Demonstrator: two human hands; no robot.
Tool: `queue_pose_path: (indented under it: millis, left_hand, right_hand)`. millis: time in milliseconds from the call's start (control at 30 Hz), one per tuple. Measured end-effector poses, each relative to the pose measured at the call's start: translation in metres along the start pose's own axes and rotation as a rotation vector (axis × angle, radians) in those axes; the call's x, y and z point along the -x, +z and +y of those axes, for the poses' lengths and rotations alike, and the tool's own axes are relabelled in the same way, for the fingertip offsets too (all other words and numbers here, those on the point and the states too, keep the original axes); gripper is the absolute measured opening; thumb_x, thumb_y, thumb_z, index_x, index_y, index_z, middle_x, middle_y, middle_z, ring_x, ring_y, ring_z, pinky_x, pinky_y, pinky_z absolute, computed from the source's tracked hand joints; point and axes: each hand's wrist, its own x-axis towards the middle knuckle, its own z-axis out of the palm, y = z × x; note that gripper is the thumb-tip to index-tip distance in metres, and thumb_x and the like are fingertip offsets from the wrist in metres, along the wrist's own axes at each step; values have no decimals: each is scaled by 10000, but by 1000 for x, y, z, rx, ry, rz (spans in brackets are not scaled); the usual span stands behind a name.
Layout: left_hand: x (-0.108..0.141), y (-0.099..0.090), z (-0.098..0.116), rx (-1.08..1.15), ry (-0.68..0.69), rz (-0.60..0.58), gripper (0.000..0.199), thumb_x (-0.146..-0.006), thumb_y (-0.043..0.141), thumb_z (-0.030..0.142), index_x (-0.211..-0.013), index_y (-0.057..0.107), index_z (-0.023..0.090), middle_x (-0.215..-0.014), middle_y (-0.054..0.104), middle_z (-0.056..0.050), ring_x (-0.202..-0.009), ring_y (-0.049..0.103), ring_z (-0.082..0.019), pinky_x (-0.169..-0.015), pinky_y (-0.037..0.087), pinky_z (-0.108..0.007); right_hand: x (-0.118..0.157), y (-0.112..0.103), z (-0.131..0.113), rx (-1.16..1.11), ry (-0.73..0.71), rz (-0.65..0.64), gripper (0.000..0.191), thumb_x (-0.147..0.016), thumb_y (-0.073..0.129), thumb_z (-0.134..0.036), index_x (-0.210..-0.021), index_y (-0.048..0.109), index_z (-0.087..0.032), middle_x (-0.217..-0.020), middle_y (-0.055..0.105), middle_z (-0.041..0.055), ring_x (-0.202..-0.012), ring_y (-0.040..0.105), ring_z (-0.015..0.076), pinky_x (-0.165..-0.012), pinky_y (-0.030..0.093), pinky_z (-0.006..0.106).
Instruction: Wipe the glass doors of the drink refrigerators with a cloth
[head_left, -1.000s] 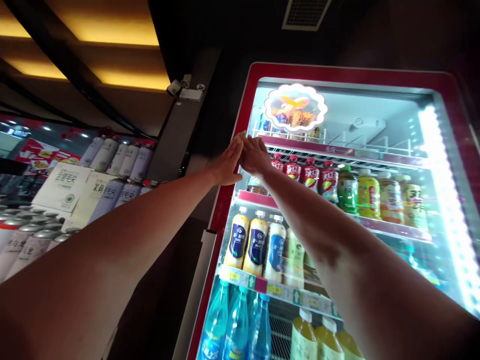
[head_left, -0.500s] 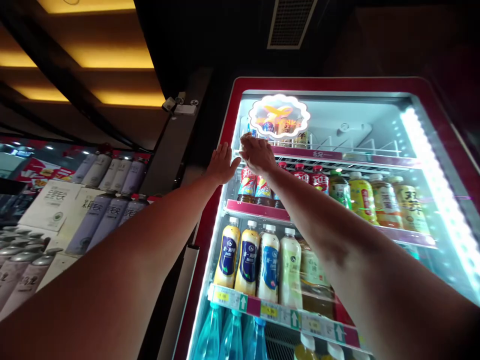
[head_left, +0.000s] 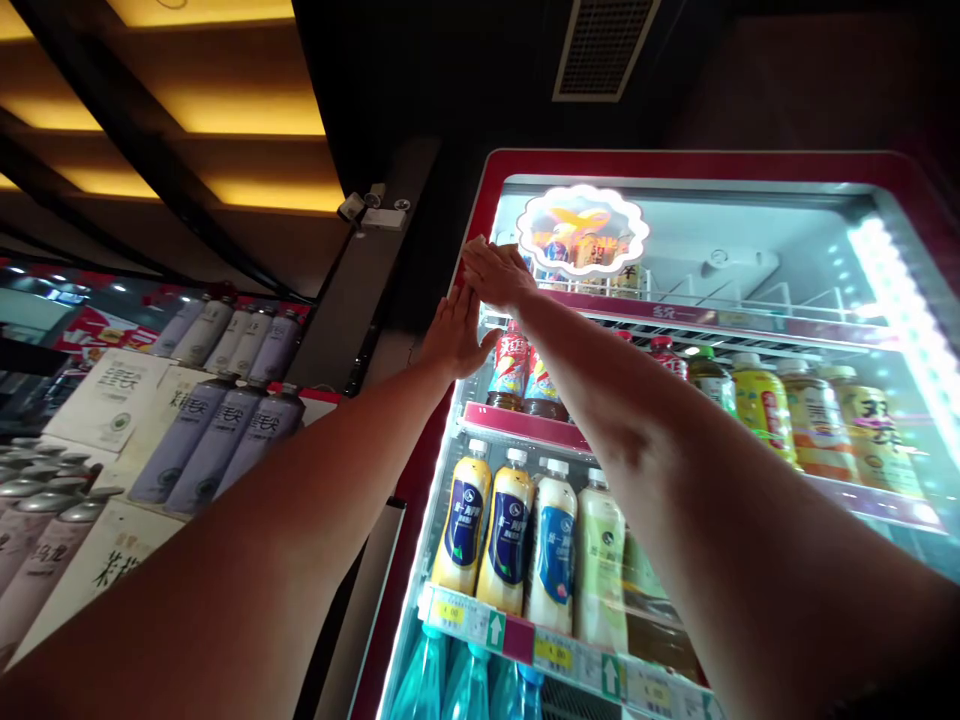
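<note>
Head view: tall fridge (head_left: pixel 697 163) from 12 to 5 o'clock, glass front facing camera, long side going up, slanting from 7 toward 1 o'clock. Left hand (head_left: pixel 452 338) open, fingers toward 1 o'clock, at fridge's red left edge. Right hand (head_left: pixel 496 274) open, fingers toward 10 o'clock, by left fingertips. One fridge, two hands. Under red strip: two yellow bottles (head_left: pixel 463 525), one white bottle (head_left: pixel 553 550), one light green bottle (head_left: pixel 601 565). Palms hidden. Right arm (head_left: pixel 645 440) covers some drinks. Fridge bottom cut off.
</note>
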Motion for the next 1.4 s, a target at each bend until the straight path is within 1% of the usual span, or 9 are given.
queue_pose_path:
  millis: [133,233,433,667,833,933,1067,1167,1400]
  left_hand:
    - [1,-2,1,-36,-12,-40,900,-1015,229,695,-1652,196,61,-1739,114,-183,-1628,57,-294,-1327,92,-489]
    - [1,-2,2,-52,-8,-50,888,-1020,231,680,-1650,208,54,-1739,111,-183,-1628,50,-296,-1327,94,-490]
    - [0,-2,2,-24,-21,-46,871,-1026,271,658,-1649,218,52,-1739,127,-182,-1628,57,-297,-1325,88,-472]
    - [2,-5,2,-8,-8,-58,914,-1022,215,692,-1636,223,15,-1729,128,-218,-1626,74,-310,-1317,63,-476]
    - [4,-5,1,10,-2,-35,859,-1030,217,663,-1656,203,76,-1741,122,-179,-1629,63,-296,-1316,59,-465]
    - [4,-4,1,-11,-6,-41,802,-1038,243,620,-1663,211,119,-1747,110,-157,-1629,58,-306,-1312,75,-494]
    - [4,-5,2,-58,-15,-66,725,-1047,263,575,-1655,276,179,-1756,93,-120,-1629,58,-303,-1311,83,-497]
    - [5,-6,3,-65,-21,-74,724,-1053,235,585,-1652,284,183,-1760,90,-102,-1630,54,-298,-1313,91,-489]
    - [11,-8,4,-46,13,-44,875,-986,-38,725,-1629,312,245,-1767,95,6,-1629,74,-264,-1325,83,-476]
  right_hand:
    - [2,-7,35,22,248,62,678,-1015,276,-442,-1644,298,-190,-1747,235,77,-1599,208,369,-1284,166,657]
    - [15,-9,46,39,389,101,710,-1023,267,-487,-1649,278,-150,-1755,192,112,-1609,156,388,-1287,135,656]
    - [45,-20,50,57,66,-5,655,-1059,232,-513,-1648,302,-234,-1751,233,-1,-1604,207,301,-1321,165,504]
    - [62,-26,90,82,474,113,760,-1030,186,-578,-1675,214,-176,-1759,177,96,-1606,189,368,-1293,183,625]
    - [90,-28,71,132,216,19,703,-1045,177,-512,-1676,208,-203,-1766,170,38,-1620,165,301,-1316,189,535]
    - [111,-45,92,102,125,-22,676,-1043,206,-470,-1672,222,-224,-1761,193,2,-1618,179,259,-1326,171,509]
    - [131,-64,143,74,455,92,710,-1018,242,-487,-1662,262,-187,-1758,194,70,-1596,226,353,-1288,202,628]
    - [137,-65,152,102,588,107,721,-1015,249,-480,-1665,251,-166,-1758,183,94,-1590,229,378,-1285,205,641]
    - [165,-68,148,103,275,13,669,-1030,248,-458,-1660,276,-233,-1759,200,21,-1610,193,314,-1307,201,567]
